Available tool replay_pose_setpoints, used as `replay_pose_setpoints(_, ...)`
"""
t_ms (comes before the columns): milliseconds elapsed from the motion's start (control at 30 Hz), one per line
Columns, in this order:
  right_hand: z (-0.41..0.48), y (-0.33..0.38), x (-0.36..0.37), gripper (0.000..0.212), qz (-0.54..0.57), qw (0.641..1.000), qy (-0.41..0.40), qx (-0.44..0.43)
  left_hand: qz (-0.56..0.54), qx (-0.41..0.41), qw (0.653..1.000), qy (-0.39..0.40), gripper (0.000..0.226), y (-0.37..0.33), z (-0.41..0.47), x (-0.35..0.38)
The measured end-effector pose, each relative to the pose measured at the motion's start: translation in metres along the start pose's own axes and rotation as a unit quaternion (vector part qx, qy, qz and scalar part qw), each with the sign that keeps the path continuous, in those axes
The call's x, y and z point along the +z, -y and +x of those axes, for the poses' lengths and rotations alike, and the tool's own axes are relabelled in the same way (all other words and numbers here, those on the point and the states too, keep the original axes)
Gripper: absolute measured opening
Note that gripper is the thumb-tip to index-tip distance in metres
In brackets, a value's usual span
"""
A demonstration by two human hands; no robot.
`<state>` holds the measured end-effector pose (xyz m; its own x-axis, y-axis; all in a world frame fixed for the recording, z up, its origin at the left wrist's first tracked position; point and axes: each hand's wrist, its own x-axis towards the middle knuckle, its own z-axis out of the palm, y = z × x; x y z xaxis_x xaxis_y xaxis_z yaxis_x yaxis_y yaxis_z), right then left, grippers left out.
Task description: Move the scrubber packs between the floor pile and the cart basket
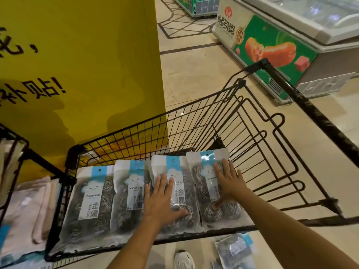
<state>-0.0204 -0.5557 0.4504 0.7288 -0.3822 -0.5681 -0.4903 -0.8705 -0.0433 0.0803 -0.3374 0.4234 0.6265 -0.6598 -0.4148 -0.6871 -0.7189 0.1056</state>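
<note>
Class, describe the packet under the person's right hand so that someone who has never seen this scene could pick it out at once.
Start at the black wire basket beside the yellow sign. Four packets of metal scourers lie in a row along its near side. The rightmost packet is the one: the right hand presses flat on it, it sits a little further forward than the other three, and bare wire lies to its right.

Four scourer packs [134, 193] lie in a row, two under the hands. One cart [194, 121] holds them. Two freezers [272, 47] stand beyond.
</note>
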Motion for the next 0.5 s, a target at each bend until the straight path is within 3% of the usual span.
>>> replay_pose_setpoints(333,-0.011,0.019,-0.001,0.129,0.014,0.999,-0.016,0.033,0.057,0.007,0.998,0.016,0.117,-0.004,-0.001,-0.014)
replay_pose_setpoints(433,-0.020,0.017,-0.007,0.106,0.020,0.998,-0.054,0.034,0.065,0.016,0.998,0.007,0.108,-0.010,0.003,-0.035)
replay_pose_setpoints(500,-0.034,0.013,-0.014,0.091,0.046,0.990,-0.122,0.045,0.040,0.030,0.998,-0.033,0.102,-0.014,0.005,-0.053)
